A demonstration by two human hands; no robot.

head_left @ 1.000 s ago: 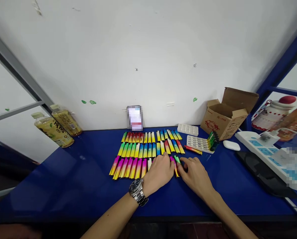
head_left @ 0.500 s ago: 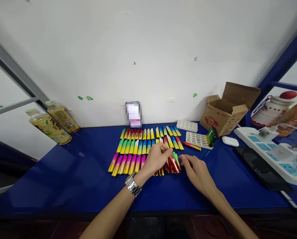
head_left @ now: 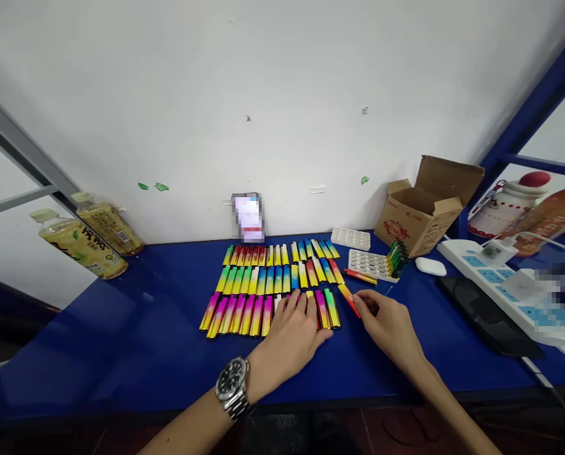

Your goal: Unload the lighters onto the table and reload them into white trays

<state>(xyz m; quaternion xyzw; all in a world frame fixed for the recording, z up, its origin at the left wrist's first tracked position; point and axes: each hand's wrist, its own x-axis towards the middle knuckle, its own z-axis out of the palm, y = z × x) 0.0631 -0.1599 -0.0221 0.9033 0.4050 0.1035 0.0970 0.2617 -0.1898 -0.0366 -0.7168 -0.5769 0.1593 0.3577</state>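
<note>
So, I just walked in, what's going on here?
Lighters lie in three rows on a blue table. The person's right hand pinches a red-and-yellow lighter just off the right end of the nearest row, while the left hand lies over that row. Farther right, a white tray holds a cluster of lighters near an open cardboard box.

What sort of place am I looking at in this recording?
Probably someone's desk indoors, perhaps in a dormitory, though little of the room shows: a blue desk against a white wall, with a power strip at its right and drink bottles toward the left.
</note>
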